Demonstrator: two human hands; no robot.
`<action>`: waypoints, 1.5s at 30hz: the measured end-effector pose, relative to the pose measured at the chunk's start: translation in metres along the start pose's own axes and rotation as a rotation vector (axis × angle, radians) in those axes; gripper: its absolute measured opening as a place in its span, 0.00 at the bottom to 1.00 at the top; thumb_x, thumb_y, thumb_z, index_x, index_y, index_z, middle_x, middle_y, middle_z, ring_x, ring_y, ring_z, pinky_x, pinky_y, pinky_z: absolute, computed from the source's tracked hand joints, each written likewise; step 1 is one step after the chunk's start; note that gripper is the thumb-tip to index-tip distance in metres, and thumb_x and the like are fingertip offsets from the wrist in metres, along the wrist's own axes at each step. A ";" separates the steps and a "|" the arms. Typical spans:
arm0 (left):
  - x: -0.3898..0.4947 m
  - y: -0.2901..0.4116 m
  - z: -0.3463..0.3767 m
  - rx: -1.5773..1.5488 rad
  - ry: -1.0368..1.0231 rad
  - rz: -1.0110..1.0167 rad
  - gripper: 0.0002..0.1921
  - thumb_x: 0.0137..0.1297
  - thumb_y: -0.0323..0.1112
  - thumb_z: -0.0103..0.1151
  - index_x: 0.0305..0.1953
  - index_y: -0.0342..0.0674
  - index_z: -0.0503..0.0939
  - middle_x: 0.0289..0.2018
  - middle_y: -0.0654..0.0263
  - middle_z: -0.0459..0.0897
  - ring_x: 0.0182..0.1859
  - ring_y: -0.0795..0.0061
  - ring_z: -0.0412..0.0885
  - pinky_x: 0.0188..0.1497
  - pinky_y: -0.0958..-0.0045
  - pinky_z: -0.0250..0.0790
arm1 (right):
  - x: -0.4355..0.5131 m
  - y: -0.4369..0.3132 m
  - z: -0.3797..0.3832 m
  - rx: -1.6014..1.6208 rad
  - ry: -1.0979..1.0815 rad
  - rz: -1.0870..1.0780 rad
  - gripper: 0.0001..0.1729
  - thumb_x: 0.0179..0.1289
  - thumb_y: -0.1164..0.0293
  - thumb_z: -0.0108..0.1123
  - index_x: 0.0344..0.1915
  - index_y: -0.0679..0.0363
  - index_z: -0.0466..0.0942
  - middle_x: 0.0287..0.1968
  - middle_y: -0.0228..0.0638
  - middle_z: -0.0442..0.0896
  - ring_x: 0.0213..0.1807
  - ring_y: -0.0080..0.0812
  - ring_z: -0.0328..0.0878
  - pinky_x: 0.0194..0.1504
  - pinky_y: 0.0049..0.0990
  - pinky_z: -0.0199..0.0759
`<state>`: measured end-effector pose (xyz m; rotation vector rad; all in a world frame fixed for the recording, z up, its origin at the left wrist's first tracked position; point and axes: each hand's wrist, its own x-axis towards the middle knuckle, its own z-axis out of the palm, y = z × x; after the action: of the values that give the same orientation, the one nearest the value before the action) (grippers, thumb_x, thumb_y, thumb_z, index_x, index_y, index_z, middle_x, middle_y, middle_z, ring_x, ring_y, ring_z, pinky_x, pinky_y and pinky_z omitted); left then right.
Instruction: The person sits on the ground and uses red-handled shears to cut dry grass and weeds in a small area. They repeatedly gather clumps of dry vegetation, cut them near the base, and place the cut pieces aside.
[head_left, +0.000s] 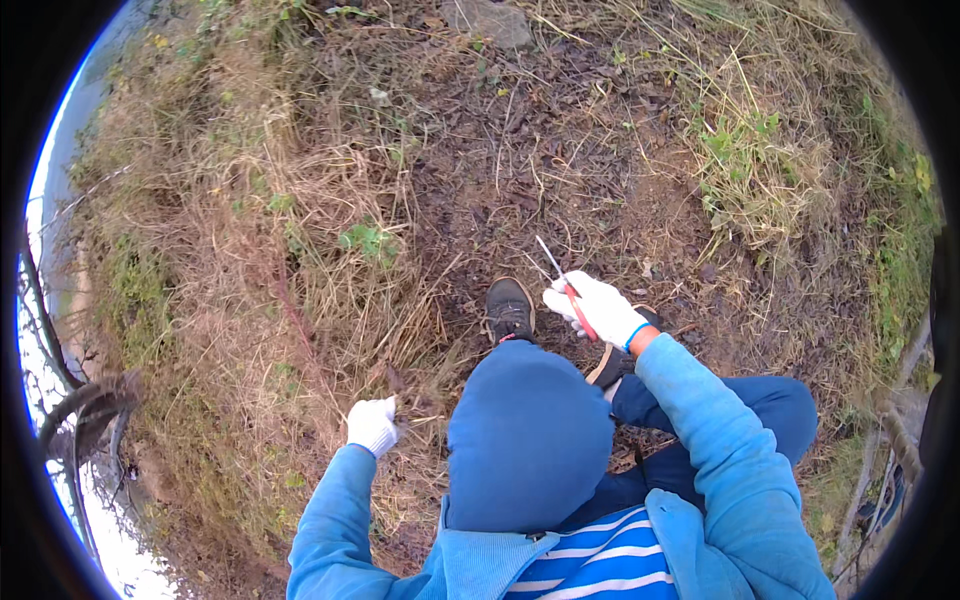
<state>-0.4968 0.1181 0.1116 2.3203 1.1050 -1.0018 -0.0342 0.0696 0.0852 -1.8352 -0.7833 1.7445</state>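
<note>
My right hand (600, 304), in a white knit glove with a blue cuff edge, grips a pair of red-handled shears (579, 304). Two thin metal blades point up and left from it, their tips apart, over the bare ground. Lower left, my left hand (372, 427) wears a matching glove and is closed on some dry grass (424, 418). A few stalks stick out from its right side, while its fingertips are hidden. Thick dry grass (337, 300) stands and leans beyond that hand, beside my raised knee (532, 442).
My dark shoes (510, 307) rest on soil strewn with leaf litter (517, 187). Cut-looking straw with green leaves (765, 180) lies to the right. A flat stone (491, 22) sits at the top. Bare branches (82, 420) rise at the left rim, and more branches (900, 442) at the right.
</note>
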 end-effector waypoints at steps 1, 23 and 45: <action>-0.019 -0.012 0.004 -0.055 0.055 -0.096 0.16 0.60 0.49 0.67 0.46 0.52 0.84 0.37 0.56 0.89 0.42 0.51 0.87 0.44 0.54 0.78 | -0.008 -0.006 -0.001 0.086 0.017 0.078 0.22 0.74 0.53 0.61 0.51 0.60 0.76 0.40 0.40 0.87 0.34 0.34 0.83 0.38 0.33 0.75; -0.327 -0.090 0.132 -0.281 0.743 -1.275 0.16 0.60 0.34 0.68 0.51 0.44 0.85 0.45 0.55 0.89 0.49 0.52 0.86 0.54 0.53 0.78 | -0.108 -0.025 -0.016 0.535 0.173 -0.086 0.15 0.75 0.54 0.61 0.40 0.50 0.69 0.26 0.23 0.69 0.21 0.18 0.65 0.22 0.24 0.64; 0.281 0.066 -0.101 0.244 0.263 0.199 0.21 0.74 0.34 0.46 0.67 0.50 0.73 0.72 0.55 0.69 0.76 0.48 0.62 0.79 0.46 0.53 | -0.021 0.022 -0.001 0.449 0.331 0.181 0.13 0.73 0.63 0.65 0.52 0.52 0.75 0.31 0.24 0.75 0.27 0.18 0.71 0.30 0.23 0.69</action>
<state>-0.2780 0.2820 -0.0257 2.7589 0.8574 -0.8123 -0.0318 0.0389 0.0854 -1.8430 -0.0856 1.5050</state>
